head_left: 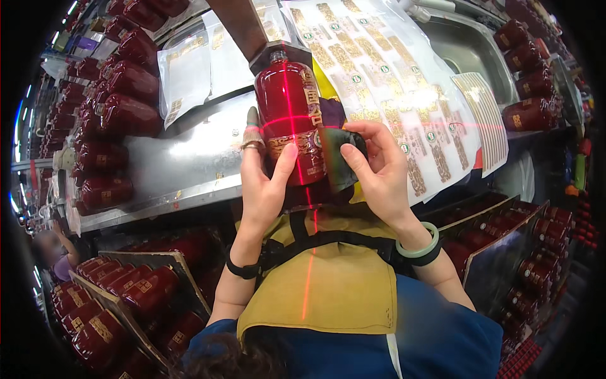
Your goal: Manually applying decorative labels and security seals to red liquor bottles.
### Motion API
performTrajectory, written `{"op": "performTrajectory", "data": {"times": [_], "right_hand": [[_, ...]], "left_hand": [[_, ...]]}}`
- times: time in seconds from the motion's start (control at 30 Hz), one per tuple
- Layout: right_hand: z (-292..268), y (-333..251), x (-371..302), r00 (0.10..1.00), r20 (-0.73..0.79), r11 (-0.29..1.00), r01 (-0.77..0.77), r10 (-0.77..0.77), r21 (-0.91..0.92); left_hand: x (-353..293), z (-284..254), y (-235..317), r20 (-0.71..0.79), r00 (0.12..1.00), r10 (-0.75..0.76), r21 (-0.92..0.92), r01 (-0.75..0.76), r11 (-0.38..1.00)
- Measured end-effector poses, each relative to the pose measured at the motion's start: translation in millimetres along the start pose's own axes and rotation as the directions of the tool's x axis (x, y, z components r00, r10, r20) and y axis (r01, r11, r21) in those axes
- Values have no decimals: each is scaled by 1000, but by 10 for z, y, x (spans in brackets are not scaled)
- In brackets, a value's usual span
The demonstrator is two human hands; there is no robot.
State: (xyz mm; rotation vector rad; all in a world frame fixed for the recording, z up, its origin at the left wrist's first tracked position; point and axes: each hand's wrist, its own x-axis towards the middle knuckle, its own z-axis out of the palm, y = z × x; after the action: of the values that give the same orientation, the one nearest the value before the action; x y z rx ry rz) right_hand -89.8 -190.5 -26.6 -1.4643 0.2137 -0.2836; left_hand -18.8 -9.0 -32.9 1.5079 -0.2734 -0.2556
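Observation:
A glossy dark-red bottle (274, 91) with gold lettering and a gold patterned band lies in front of me, its neck toward a brown metal post (243, 25). My left hand (264, 186) wraps the bottle's left side, thumb on the gold band and a covering on one finger. Between the thumb and fingers of my right hand (384, 180) is a dark, flat, flexible piece (339, 158), set against the bottle's right side. Red laser lines cross the bottle. Its underside and the far fingers of my left hand are hidden.
Sheets of gold decals (385, 76) cover the bench to the right, beside a striped sheet (483, 120) and a metal sink (467, 54). Red bottles (129, 79) crowd the left. Wooden-sided crates (189, 281) of bottles flank me below. Another person (60, 252) is at far left.

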Motion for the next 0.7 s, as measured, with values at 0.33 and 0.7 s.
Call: {"op": "performTrajectory", "data": {"times": [0.33,0.7], "right_hand": [[34,20,-6,999,-31,1000,8,-8,2],[-18,97,45,999,-46,1000,-22,22,-7]], "left_hand": [[-3,-84,-113,-75,994,78,13,-77,997],[-144,-12,46,19,935,353,630,-286,722]]}}
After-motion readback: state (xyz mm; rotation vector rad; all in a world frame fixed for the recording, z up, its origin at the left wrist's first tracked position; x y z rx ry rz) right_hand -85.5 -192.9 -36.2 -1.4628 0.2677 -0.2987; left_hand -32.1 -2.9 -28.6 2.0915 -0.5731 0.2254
